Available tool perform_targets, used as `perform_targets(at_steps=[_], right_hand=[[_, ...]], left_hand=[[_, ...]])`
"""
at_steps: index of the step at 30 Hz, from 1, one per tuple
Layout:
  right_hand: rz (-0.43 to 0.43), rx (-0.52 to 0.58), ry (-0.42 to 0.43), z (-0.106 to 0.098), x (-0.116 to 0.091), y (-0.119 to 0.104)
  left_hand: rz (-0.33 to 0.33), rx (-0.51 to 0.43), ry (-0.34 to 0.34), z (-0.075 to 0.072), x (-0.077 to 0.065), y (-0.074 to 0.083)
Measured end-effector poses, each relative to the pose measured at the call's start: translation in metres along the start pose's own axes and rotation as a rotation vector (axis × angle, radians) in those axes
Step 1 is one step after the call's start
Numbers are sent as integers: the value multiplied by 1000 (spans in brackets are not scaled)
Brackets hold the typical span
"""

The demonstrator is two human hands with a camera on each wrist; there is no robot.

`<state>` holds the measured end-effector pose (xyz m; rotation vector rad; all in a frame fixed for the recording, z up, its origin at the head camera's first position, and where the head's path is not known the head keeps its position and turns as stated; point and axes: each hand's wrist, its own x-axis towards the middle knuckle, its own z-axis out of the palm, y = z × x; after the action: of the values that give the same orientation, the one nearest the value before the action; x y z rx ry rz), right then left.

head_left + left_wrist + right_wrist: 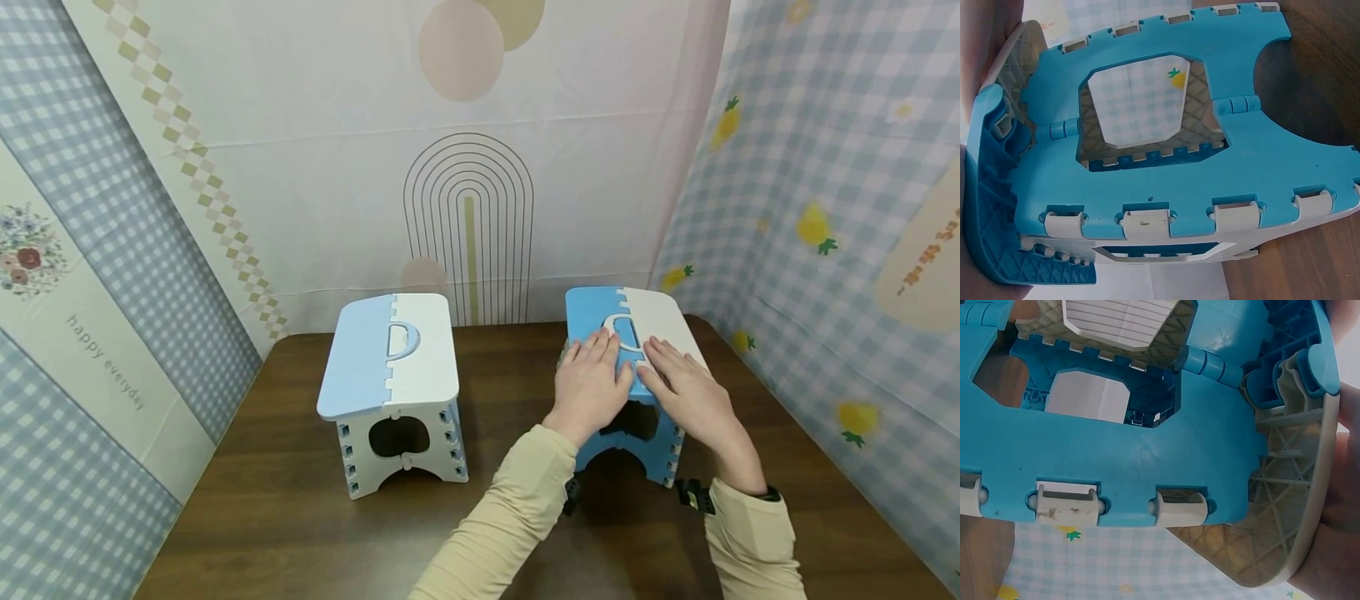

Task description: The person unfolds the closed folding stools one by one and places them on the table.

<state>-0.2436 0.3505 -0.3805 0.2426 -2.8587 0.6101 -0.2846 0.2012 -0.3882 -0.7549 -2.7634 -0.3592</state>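
A bright blue and white folding step stool (656,312) stands unfolded at the right of the table in the head view. On the blue half of its top my left hand (591,385) lies flat, fingers straight. My right hand (692,398) rests with extended fingers on the white half, beside the stool's white handle (613,321). The left wrist view shows the stool's blue end panel (1141,194) with its hinges and cut-out. From the right wrist, the same kind of blue panel (1135,462) appears, and part of the right hand (1335,519) shows at the edge.
A second folding stool (422,367), pale blue and white, stands unfolded on the left part of the brown wooden table (300,533). Patterned cloth (337,167) hangs behind the table and along both sides.
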Motion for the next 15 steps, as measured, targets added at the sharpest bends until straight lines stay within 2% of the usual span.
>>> perform_targets(at_steps=[9,15], right_hand=[[-1,-13,11,3,-2,0],[-1,-30,15,2,0,-1]], left_hand=[[4,7,10,3,0,0],[20,6,50,5,1,-2]])
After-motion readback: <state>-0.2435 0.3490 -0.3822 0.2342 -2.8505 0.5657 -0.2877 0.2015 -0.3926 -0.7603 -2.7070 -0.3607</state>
